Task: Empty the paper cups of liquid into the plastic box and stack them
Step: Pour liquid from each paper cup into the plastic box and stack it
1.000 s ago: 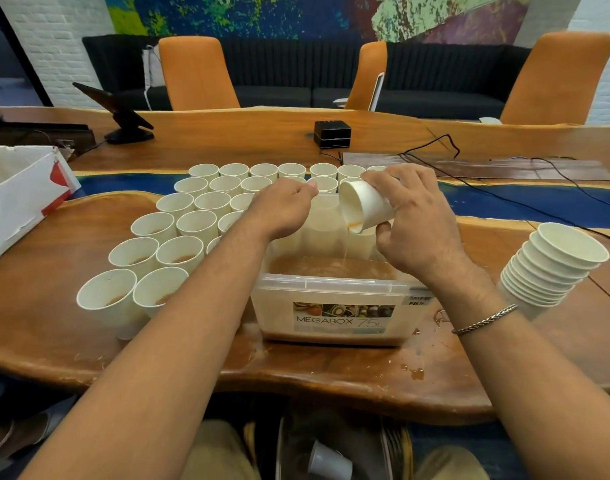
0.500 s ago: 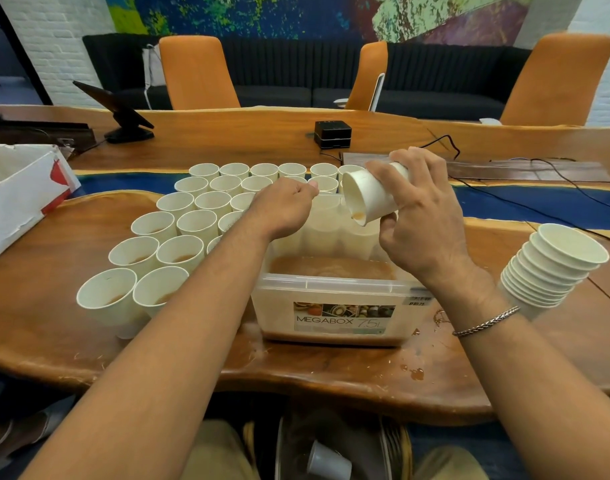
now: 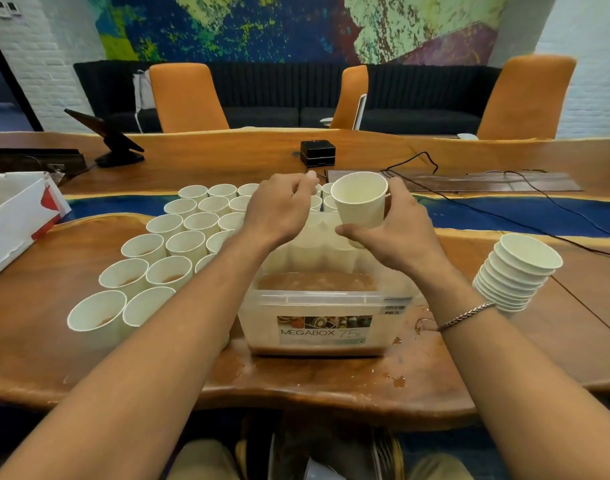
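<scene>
Brown liquid (image 3: 314,283) part-fills the plastic box (image 3: 326,301). The right hand (image 3: 397,237) clamps an empty-looking paper cup (image 3: 360,199), while the left hand (image 3: 279,211) curls over the waiting cups (image 3: 171,244), grip unclear. About ten sit in the stack (image 3: 518,271); twenty-plus are left.

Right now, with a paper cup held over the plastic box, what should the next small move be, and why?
Probably swing the right hand to the right and nest its cup on the stack of empty cups. The cup shows a pale, seemingly empty inside, and the plastic box below already holds brown liquid.
</scene>
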Action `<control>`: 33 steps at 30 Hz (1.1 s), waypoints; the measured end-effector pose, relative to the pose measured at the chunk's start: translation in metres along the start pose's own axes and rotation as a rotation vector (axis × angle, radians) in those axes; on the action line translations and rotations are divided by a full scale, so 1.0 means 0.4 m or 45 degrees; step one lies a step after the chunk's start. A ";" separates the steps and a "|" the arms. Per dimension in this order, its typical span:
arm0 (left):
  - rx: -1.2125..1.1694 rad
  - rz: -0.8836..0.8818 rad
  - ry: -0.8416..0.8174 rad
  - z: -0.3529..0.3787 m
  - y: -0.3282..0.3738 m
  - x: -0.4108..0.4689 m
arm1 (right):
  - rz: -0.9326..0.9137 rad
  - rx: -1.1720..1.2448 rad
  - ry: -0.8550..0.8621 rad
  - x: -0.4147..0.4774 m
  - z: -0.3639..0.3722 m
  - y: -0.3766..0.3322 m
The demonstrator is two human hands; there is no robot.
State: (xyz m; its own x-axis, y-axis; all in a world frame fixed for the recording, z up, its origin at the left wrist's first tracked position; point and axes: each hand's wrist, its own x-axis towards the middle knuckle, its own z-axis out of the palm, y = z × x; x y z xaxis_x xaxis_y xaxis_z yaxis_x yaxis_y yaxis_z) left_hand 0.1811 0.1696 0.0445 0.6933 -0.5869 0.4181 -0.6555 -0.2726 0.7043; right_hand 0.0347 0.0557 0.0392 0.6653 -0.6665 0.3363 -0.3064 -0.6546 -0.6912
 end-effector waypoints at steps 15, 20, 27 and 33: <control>-0.519 0.204 -0.356 0.257 0.433 0.000 | 0.015 -0.099 0.289 -0.038 -0.419 0.115; -0.416 0.186 -0.416 0.331 0.462 -0.022 | 0.116 -0.175 0.309 -0.059 -0.444 0.166; -0.343 0.129 -0.607 0.367 0.410 -0.031 | 0.334 -0.260 0.146 -0.069 -0.411 0.217; -0.325 0.081 -0.645 0.338 0.368 0.001 | 0.348 -0.261 0.123 -0.056 -0.389 0.210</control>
State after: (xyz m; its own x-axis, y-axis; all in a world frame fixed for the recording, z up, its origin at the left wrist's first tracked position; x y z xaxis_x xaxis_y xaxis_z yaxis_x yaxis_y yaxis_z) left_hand 0.0443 0.0262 0.0709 0.3837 -0.9055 0.1810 -0.5542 -0.0690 0.8295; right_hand -0.1119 -0.0398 0.0732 0.4754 -0.8511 0.2227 -0.6007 -0.4990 -0.6246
